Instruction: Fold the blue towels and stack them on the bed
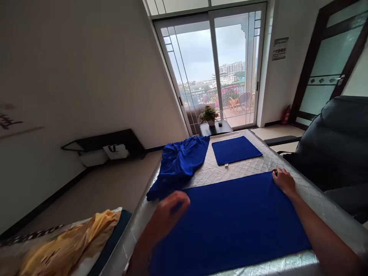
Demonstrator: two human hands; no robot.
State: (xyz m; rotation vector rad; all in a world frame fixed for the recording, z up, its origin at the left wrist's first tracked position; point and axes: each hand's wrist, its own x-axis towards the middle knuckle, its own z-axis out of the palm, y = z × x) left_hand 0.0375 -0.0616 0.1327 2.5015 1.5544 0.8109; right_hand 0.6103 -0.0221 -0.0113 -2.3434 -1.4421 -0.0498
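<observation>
A large dark blue cloth (238, 218) lies spread flat on a quilted, pale mattress (201, 178) in front of me. My right hand (284, 180) has its fingers curled at the cloth's far right corner, gripping it; a small dark spot shows by the fingertips. Over the cloth's far left part is my left hand (172, 207), blurred by motion with its fingers bent. Whether it pinches the fabric cannot be made out. Beyond it, a crumpled blue cloth (184, 159) drapes over the left edge. A folded blue cloth (235, 150) with a white tag lies farther back.
On the right stands a black armchair (333, 142). A small dark table (217, 129) with a potted plant (209, 114) is past the mattress, before the sliding glass door (214, 69). Yellow patterned bedding (77, 241) lies low at left. A black shelf (129, 143) is against the wall.
</observation>
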